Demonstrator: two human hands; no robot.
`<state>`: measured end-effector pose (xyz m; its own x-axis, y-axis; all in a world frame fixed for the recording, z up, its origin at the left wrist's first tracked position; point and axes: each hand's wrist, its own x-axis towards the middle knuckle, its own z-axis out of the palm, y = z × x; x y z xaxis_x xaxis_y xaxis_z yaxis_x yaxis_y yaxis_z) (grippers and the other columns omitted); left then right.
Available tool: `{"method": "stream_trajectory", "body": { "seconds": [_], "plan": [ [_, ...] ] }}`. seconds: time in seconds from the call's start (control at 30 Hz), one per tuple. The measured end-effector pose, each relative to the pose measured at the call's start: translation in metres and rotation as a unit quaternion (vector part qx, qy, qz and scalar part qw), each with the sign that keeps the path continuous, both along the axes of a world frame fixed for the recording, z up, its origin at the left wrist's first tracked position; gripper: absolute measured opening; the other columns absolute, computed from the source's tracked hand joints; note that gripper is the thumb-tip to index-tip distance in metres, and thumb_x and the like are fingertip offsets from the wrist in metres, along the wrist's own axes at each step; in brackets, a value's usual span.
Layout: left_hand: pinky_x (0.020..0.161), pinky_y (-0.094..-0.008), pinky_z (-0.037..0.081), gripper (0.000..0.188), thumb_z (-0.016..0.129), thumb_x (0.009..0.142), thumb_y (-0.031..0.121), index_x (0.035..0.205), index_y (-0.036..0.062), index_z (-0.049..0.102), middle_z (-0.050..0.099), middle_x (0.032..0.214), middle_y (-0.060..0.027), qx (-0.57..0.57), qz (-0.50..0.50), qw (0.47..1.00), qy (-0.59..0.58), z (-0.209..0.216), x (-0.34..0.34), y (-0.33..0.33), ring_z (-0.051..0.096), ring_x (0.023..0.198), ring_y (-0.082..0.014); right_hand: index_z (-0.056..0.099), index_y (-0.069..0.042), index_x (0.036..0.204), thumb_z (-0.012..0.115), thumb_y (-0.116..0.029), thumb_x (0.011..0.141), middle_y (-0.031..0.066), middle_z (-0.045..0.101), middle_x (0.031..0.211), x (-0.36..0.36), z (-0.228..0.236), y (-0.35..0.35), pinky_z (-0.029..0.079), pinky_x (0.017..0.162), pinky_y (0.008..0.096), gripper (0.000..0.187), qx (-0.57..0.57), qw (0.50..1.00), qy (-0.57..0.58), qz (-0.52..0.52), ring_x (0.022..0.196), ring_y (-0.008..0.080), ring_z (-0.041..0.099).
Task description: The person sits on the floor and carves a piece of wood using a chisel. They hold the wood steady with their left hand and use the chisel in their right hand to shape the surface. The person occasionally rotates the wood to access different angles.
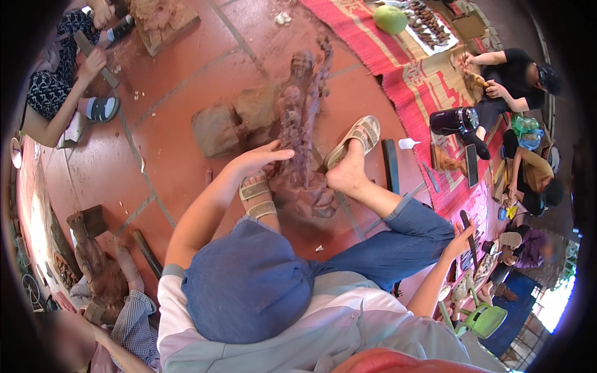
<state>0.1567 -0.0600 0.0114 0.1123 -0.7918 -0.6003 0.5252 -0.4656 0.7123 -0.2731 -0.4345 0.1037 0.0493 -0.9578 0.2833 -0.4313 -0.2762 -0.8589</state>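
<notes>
A carved reddish-brown wooden statue (295, 137) of a robed figure with a staff stands between my sandalled feet on the tiled floor, its base widening into a rock-like foot. My left hand (264, 156) rests against the statue's side, fingers stretched out, not wrapped round it. Out to the right, beside my bent knee, my right hand (459, 241) is closed around a long, dark, flat tool (469, 235), apart from the statue. The tool's exact kind cannot be made out.
Rough wood blocks (217, 128) lie left of the statue. A dark bar (390, 165) and a small white bottle (408, 143) lie to the right. Beyond are a red mat (415, 87) and a dark flask (454, 120). Several other people work around me; another carving (102, 267) stands lower left.
</notes>
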Motion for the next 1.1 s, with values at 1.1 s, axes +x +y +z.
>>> {"method": "stream_trajectory", "body": {
  "seconds": [1.1],
  "plan": [
    [0.102,-0.0333,0.034,0.085,0.07,0.083,0.032,0.145,0.0042,0.019,0.037,0.14,-0.0149,-0.06,0.414,0.898,-0.135,-0.038,-0.08,0.014,0.043,0.124,-0.0224,0.057,0.001,0.104,0.062,-0.003,0.088,0.0096,0.062,0.091,0.203,-0.028,0.094,0.056,0.075,0.0295,0.017,0.11,0.935,-0.163,0.294,0.079,0.0157,0.063]
  ]
}}
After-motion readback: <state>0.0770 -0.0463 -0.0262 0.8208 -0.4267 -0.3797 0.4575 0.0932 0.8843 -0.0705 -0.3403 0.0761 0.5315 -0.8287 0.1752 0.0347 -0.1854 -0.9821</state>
